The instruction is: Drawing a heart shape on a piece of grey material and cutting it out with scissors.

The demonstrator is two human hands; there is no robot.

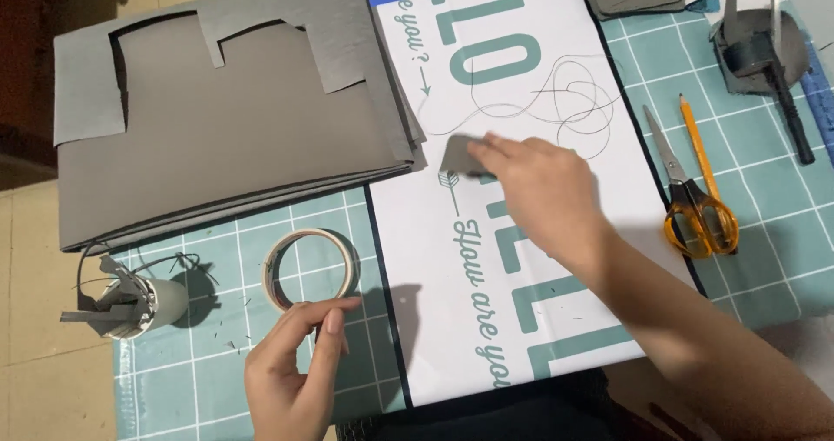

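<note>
My right hand (pixel 543 189) reaches over a white printed sheet (pixel 486 319) and pinches a small grey piece of card (pixel 459 157) at its fingertips. A thin black thread (pixel 565 102) lies in loops just beyond it. My left hand (pixel 295 363) is low at the front, its fingers touching the near edge of a roll of masking tape (pixel 310 267) that lies flat on the teal cutting mat (pixel 200 380).
A stack of large grey card sheets (pixel 226 119) with cut-outs lies at the back left. A small grey-strip model (pixel 126 306) stands at the left. Orange-handled scissors (pixel 695 206) and a pencil (pixel 698 141) lie to the right. A dark craft piece (pixel 756 50) with a black tool sits far right.
</note>
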